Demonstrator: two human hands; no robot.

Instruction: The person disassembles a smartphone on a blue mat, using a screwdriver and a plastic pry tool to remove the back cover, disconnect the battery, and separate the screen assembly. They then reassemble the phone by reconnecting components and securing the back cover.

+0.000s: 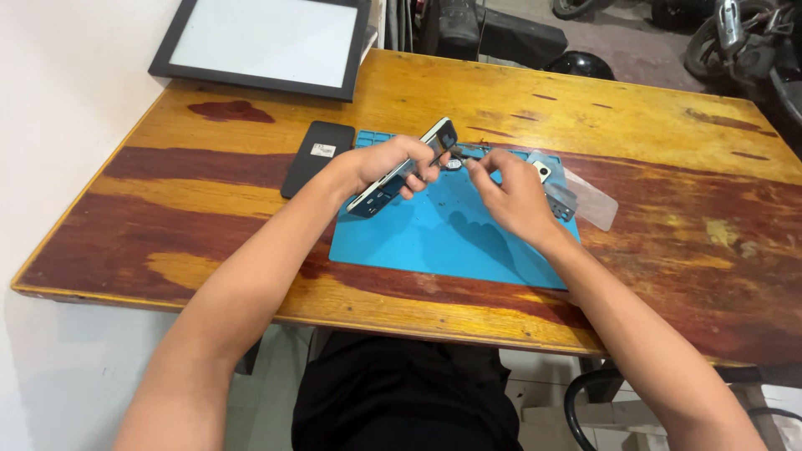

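Both forearms reach to twelve o'clock over the blue rubber mat (434,238): left hand (380,163) grips a slim white-edged phone (405,167); right hand (510,196), at three o'clock of it, pinches narrowly at its top.

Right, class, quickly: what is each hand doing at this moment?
Left hand: closed around the tilted white-edged smartphone.
Right hand: fingers pinched near the phone's top end; what it holds cannot be told.
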